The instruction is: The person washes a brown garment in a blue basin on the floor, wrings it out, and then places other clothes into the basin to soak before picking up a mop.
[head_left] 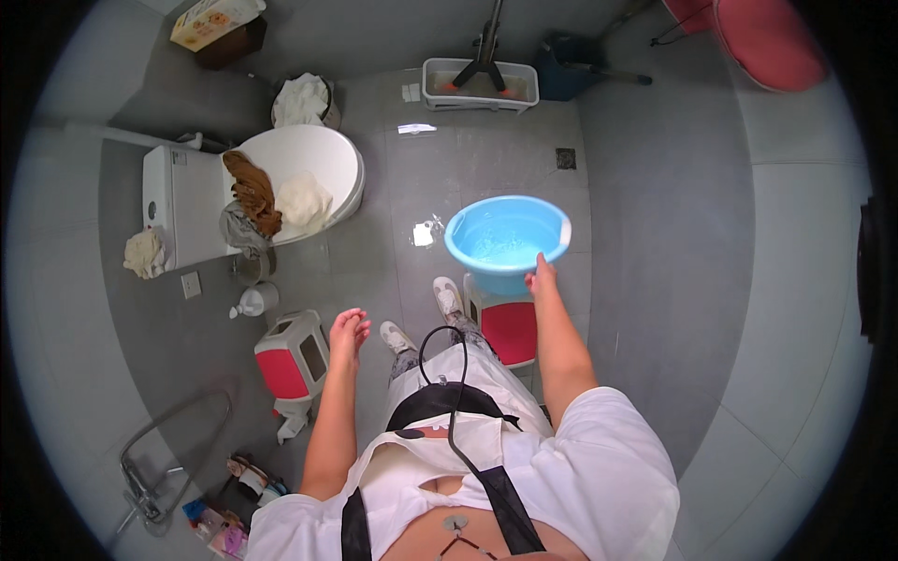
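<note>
My right hand (542,274) grips the near rim of a round light-blue basin (503,279). Inside the basin, clear water seems to shimmer at the bottom. Below the basin is a stool with a red seat (510,334), partly covered by it; whether the two touch is unclear. Out to the left, my left hand (349,332) hangs in the air, open, with its fingers loosely bent and nothing visible in it. Nearest to that hand is another red and white stool (283,372).
A white toilet (351,168) carries brown (253,192), grey (243,229) and white cloths (304,201). A bin (332,117) holds white material. At the back stands a mop in a grey-white tub (528,89). A shower tap (140,491) is at lower left.
</note>
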Available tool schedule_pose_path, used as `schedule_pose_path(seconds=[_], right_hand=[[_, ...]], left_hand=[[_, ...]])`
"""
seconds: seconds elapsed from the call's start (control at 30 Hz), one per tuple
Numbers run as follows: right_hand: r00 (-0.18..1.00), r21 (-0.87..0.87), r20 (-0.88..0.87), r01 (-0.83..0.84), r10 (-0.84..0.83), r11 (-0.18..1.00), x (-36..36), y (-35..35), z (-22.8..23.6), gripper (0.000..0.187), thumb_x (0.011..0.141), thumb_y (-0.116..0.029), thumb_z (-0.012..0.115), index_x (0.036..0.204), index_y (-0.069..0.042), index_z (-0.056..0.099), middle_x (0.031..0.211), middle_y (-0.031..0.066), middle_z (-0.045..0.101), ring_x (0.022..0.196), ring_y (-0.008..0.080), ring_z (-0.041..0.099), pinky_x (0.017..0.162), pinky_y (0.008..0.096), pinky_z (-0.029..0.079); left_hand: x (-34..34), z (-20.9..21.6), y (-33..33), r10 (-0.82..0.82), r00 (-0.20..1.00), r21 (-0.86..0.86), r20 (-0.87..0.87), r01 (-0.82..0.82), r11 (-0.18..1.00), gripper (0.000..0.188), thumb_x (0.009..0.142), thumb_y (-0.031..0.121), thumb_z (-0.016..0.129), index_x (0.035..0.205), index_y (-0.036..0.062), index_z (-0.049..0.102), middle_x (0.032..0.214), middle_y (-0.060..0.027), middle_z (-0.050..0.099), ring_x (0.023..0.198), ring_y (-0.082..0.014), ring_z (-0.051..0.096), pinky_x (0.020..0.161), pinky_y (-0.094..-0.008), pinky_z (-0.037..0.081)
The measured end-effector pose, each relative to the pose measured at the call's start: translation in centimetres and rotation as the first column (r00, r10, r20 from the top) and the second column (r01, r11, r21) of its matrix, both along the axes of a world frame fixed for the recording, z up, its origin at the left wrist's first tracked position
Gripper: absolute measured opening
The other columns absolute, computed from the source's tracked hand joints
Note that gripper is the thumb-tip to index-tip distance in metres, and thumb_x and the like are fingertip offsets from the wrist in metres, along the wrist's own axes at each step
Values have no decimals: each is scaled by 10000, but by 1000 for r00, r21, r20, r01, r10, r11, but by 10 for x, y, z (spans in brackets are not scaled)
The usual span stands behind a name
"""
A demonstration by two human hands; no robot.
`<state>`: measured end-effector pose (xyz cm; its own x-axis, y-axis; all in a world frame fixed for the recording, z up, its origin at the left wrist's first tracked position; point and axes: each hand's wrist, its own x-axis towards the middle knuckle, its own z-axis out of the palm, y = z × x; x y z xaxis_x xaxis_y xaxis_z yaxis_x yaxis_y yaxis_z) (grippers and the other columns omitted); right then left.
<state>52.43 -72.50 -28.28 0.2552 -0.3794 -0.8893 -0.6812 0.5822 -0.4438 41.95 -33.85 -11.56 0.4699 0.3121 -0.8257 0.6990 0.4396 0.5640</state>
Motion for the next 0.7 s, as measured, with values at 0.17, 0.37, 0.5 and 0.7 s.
schedule_pose_path(seconds=[0.17, 0.37, 0.5, 0.7], right_hand=[[952, -275, -41, -303, 304, 912, 42, -23, 0, 348, 821, -337, 553, 998, -47, 475, 821, 104, 545, 495, 211, 543, 354, 295, 431], [571, -602, -664, -791, 483, 109, 63, -49, 57, 387, 756, -369, 601, 1009, -78, 573, 1306, 197, 333, 955, 363, 547, 778, 442, 454], [417, -533, -802, -823, 428, -198, 60, -72, 88, 335, 767, -331, 598, 1026, -119, 582, 1320, 190, 317, 878, 370, 573, 746, 427, 468], [326, -471, -861, -800, 390, -372, 70, -94, 113, 296, 767, -313, 604, 966, -94, 587, 1323, 189, 311, 835, 360, 592, 708, 417, 486]], left_hand=[[29, -5, -10, -29, 998, -1, 50, 29, 1000, 175, 846, 126, 487, 1008, 64, 508, 956, -55, 570, 769, -126, 573, 644, -223, 485], [51, -1, -21, -25, 991, 1, 132, 26, 1000, 177, 849, 123, 490, 1012, 56, 512, 976, -61, 571, 773, -121, 575, 648, -216, 484], [44, 5, -15, 5, 990, -8, 139, -4, 1000, 179, 844, 121, 499, 1010, 59, 514, 981, -58, 574, 775, -118, 578, 648, -214, 487], [24, 17, 12, 80, 989, 26, 127, -83, 996, 173, 841, 115, 499, 1005, 63, 517, 971, -50, 580, 770, -109, 581, 638, -202, 490]])
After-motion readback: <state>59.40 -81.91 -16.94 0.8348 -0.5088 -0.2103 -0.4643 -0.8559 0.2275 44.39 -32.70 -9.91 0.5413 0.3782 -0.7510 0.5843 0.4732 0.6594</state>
